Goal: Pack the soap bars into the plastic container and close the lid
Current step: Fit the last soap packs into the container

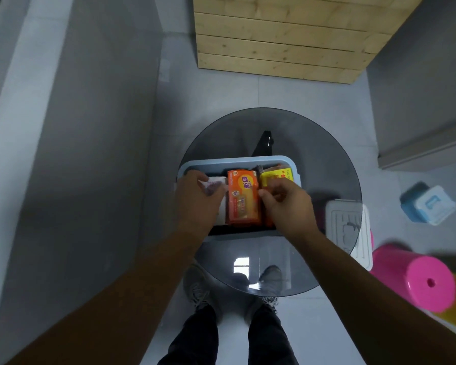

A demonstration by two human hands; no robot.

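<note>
Looking straight down on an open pale blue plastic container (237, 160), set on a round smoked-glass table (313, 143). Inside the container, wrapped soap bars packed side by side: orange soap bar (244, 198) lying flat in the middle, yellow soap bar (277, 175) at the container's far right corner, white and pink soap bar (216, 184) along the container's left wall.

Left hand (195, 204) reaching into the container's left side, fingers curled round the white and pink soap bar, apparently seating it. Right hand (287, 206) reaching into the container's right side, fingers bent down over a bar mostly hidden beneath; gripping or merely pressing, cannot tell.

White lid (348, 227) lying flat just right of the container, apart from it; on the glass or beneath it, unclear. No loose bars visible outside the container.

Judging by this: packing nearly done, only the last settling under both hands left. Closing not yet begun: lid to be fetched, laid over the container's rim and pressed shut.

Further right of the container, on the floor: pink stool (416, 280) and small blue and white box (429, 204). Beyond the container's far side: wooden pallet (287, 35).
</note>
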